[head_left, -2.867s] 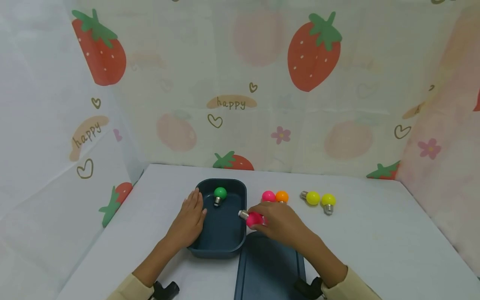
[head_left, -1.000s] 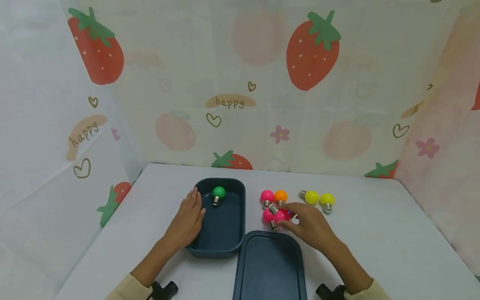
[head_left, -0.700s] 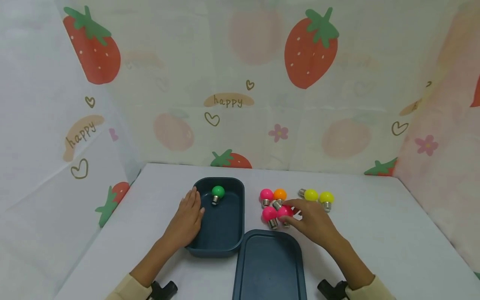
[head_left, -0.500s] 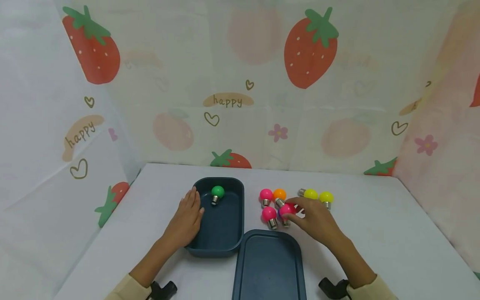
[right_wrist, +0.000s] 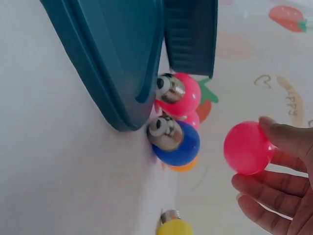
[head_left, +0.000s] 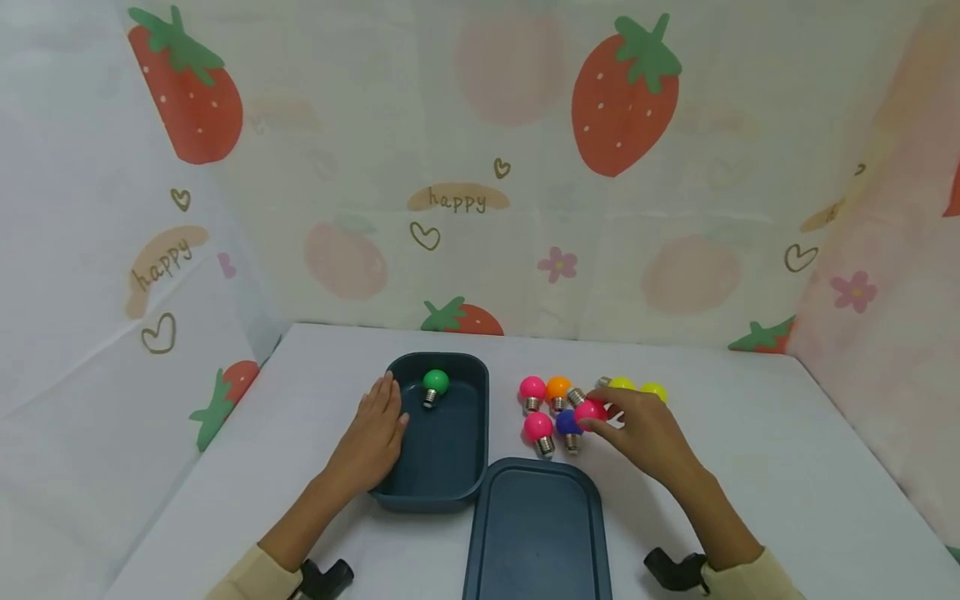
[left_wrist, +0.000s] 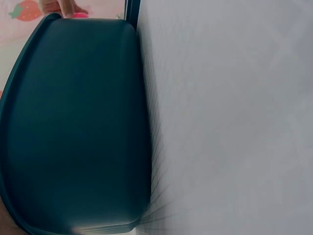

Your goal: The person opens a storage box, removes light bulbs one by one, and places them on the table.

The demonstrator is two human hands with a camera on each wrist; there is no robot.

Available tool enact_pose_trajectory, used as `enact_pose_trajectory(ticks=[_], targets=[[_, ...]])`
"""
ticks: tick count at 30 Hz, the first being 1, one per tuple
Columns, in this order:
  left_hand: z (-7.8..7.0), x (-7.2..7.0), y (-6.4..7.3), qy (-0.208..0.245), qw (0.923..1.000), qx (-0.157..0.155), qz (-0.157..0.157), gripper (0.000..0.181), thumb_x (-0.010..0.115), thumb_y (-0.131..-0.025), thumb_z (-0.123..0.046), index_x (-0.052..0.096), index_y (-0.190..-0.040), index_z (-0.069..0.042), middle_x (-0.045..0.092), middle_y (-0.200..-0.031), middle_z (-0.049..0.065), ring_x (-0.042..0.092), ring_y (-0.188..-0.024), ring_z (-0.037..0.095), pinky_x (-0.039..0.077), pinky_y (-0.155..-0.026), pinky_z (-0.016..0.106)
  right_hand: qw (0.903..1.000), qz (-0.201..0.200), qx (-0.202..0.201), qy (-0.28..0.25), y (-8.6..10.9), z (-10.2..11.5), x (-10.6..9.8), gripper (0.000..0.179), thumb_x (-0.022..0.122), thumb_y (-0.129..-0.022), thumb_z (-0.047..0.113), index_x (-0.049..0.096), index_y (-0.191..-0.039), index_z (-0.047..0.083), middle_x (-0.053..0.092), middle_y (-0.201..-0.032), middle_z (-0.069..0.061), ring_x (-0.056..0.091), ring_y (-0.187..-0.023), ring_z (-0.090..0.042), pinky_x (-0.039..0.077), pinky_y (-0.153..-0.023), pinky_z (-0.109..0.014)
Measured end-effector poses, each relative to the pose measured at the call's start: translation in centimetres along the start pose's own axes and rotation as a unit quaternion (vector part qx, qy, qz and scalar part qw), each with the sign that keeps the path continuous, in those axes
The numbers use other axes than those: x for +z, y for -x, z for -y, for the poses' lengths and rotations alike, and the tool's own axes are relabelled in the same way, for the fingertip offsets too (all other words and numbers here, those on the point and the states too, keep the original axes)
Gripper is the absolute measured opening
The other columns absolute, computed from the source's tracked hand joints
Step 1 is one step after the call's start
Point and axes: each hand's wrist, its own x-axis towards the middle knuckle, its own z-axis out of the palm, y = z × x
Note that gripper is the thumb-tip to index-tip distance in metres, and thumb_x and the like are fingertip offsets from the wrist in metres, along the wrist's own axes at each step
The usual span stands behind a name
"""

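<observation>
My right hand (head_left: 651, 429) pinches a pink light bulb (head_left: 590, 413) by its round globe, its metal base tilted up to the left. In the right wrist view that bulb (right_wrist: 248, 148) is held above the table. Just left of it lie a blue bulb (head_left: 567, 422), an orange bulb (head_left: 558, 387) and two more pink bulbs, one nearer (head_left: 537, 427) and one farther (head_left: 532, 388). My left hand (head_left: 367, 437) rests along the left rim of a dark blue tray (head_left: 438, 500), fingers straight. Inside the tray lies a green bulb (head_left: 436, 382).
Two yellow bulbs (head_left: 654, 390) lie behind my right hand, partly hidden by it. A dark blue lid (head_left: 536, 533) lies flat in front of the bulbs, beside the tray. The white table (head_left: 795, 475) ends at a strawberry-print cloth (head_left: 465, 258).
My right hand has shifted right with the pink bulb, away from the tray, uncovering the blue bulb and covering part of the yellow ones. The left hand keeps its place on the tray.
</observation>
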Motion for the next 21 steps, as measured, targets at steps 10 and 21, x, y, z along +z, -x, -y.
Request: enact_pose_trajectory(ticks=[10, 21], targets=[[-0.2, -0.2, -0.1, -0.003, 1.0000, 0.002, 0.000, 0.059, 0.043, -0.110, -0.020, 0.023, -0.153, 0.015, 0.014, -0.165, 0.028, 0.013, -0.153, 0.041, 0.017, -0.121, 0.058, 0.9997, 0.008, 0.024, 0.003, -0.1, -0.8, -1.1, 0.045, 0.085, -0.084, 0.021, 0.073, -0.124, 0.006, 0.076, -0.097, -0.009, 0.068, -0.083, -0.025, 0.060, -0.070, -0.038], [-0.2, -0.2, 0.0, -0.002, 1.0000, -0.001, 0.003, 0.059, 0.044, -0.109, -0.019, 0.023, -0.153, 0.015, 0.014, -0.165, 0.028, 0.013, -0.153, 0.041, 0.017, -0.121, 0.058, 0.9977, 0.041, 0.054, 0.003, -0.1, -1.2, -1.7, 0.037, 0.084, -0.084, 0.019, 0.074, -0.116, 0.003, 0.074, -0.093, -0.011, 0.067, -0.085, -0.027, 0.059, -0.066, -0.036]])
